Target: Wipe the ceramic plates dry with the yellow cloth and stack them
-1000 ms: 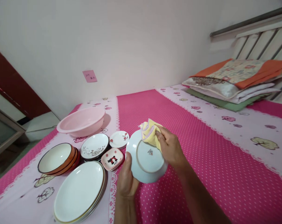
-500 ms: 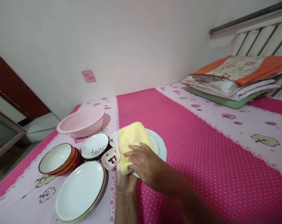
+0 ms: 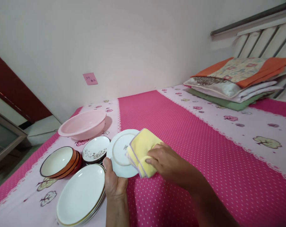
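A white plate (image 3: 120,148) is held up in my left hand (image 3: 116,183), its underside with a foot ring and a small printed mark towards me. My left thumb lies on the rim and the other fingers are hidden beneath. My right hand (image 3: 163,159) grips a folded yellow cloth (image 3: 144,146) with a purple edge, which overlaps the plate's right side. Just left of my left hand stands a stack of large white plates (image 3: 81,194). Behind them are smaller flower-patterned plates (image 3: 96,149) in a dark-rimmed pile.
Orange bowls with white insides (image 3: 59,162) are stacked at the left. A pink basin (image 3: 82,124) stands behind them near the wall. Folded cushions and cloths (image 3: 235,77) lie at the far right by a railing. The surface is covered by a pink dotted sheet (image 3: 143,110).
The cloth has slid right, uncovering the plate's middle. My left hand has moved left, its thumb now showing on the rim, and my right hand has moved right with the cloth.
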A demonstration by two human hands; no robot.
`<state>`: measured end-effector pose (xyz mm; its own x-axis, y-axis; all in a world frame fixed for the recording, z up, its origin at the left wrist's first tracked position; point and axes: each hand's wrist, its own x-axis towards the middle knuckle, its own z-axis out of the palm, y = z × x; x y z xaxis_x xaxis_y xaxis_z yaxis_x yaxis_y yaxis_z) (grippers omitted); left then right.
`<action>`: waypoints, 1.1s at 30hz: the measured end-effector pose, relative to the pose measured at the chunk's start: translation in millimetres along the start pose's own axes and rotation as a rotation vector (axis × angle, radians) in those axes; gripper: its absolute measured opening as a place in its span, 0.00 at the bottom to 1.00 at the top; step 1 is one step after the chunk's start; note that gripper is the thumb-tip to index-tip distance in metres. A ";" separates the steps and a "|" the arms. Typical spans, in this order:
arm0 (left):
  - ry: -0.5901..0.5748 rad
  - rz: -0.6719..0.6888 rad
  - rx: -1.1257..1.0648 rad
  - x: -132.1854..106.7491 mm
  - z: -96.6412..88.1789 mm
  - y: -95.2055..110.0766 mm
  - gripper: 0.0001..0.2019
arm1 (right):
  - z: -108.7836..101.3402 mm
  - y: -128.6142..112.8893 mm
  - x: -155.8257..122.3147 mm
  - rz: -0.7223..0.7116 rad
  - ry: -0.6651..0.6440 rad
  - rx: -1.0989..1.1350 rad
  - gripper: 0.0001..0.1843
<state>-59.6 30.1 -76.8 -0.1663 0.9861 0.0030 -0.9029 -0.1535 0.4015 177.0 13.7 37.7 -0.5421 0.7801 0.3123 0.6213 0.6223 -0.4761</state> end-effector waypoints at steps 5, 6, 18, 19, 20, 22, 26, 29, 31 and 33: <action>0.128 0.063 0.042 -8.7 15.4 -5.3 0.32 | -12.1 15.3 10.8 0.405 -0.028 -0.018 0.21; 0.177 0.087 0.057 -11.1 20.2 -7.8 0.36 | -13.4 20.2 11.7 0.462 -0.035 -0.033 0.20; 0.303 0.291 0.223 -25.5 59.4 4.3 0.28 | 7.7 62.8 9.6 0.561 -0.092 0.070 0.18; 0.330 0.338 0.325 -28.2 62.2 2.2 0.27 | 8.0 59.6 11.5 0.532 -0.017 0.144 0.20; 0.358 0.384 0.459 -30.9 64.5 -1.9 0.25 | 7.7 56.2 13.5 0.496 0.064 0.241 0.22; 0.339 0.450 0.791 -35.5 67.5 -15.4 0.21 | 6.4 50.0 17.0 0.424 0.165 0.477 0.26; -0.109 0.600 1.227 -39.2 69.7 -52.8 0.18 | 2.7 42.9 18.4 0.307 0.137 0.790 0.34; -0.419 0.589 1.410 -37.9 67.7 -74.9 0.27 | -2.8 42.0 14.2 0.309 0.160 0.773 0.31; -0.501 0.527 1.528 -36.5 64.4 -83.5 0.30 | -7.3 43.8 11.0 0.358 0.162 0.720 0.25; -0.524 0.488 1.592 -35.4 60.5 -88.3 0.32 | -9.9 48.1 9.5 0.410 0.142 0.699 0.18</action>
<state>50.0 12.6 -56.9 0.1441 0.8367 0.5284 0.4779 -0.5264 0.7032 207.3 51.7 25.9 -0.2427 0.9667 0.0806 0.2338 0.1390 -0.9623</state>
